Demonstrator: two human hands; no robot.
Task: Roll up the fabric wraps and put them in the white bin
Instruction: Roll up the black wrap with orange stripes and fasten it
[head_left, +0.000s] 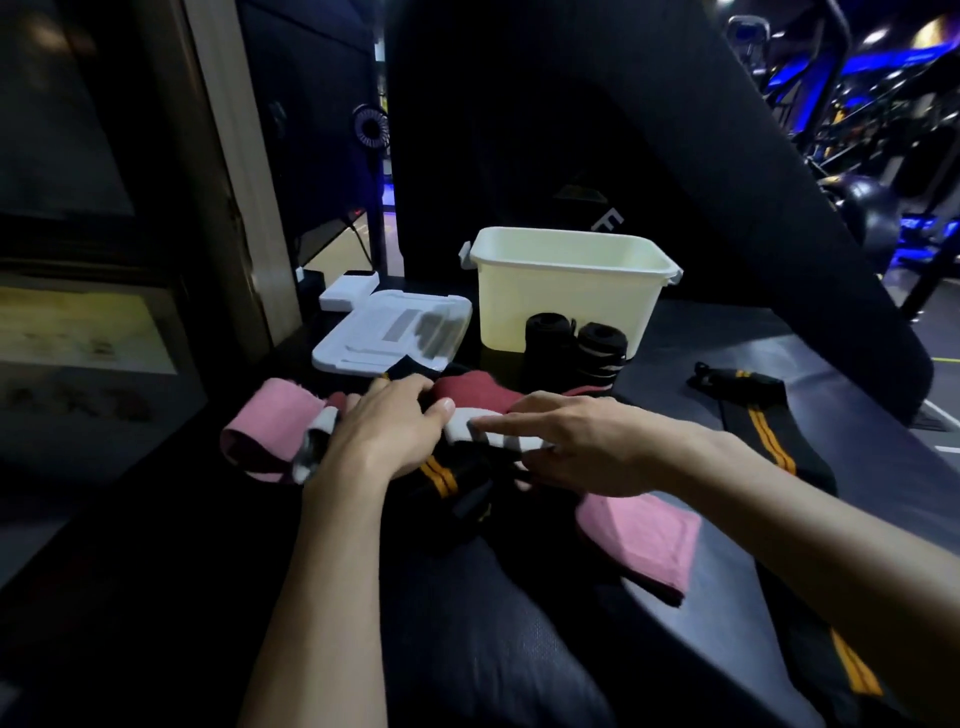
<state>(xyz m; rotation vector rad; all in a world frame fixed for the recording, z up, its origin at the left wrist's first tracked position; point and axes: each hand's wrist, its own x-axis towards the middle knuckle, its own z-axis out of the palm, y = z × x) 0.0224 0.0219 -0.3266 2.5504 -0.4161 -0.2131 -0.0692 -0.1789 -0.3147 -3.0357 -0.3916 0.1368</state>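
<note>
A pink and maroon fabric wrap (270, 421) with white bands lies across the dark surface, its other pink end (641, 535) at the right. My left hand (387, 431) presses on its middle, thumb and fingers pinching the fabric. My right hand (571, 441) rests on the white-banded part with the index finger stretched left. Under them lies a black wrap with orange stripes (441, 478). Two rolled black wraps (548, 343) (600, 353) stand in front of the white bin (571, 280). Another black wrap with orange stripes (769, 436) stretches along the right.
The bin's white lid (389, 332) lies flat left of the bin, with a small white box (348, 293) behind it. A wooden post (234, 171) rises at the left. A large black padded shape (623, 130) stands behind the bin.
</note>
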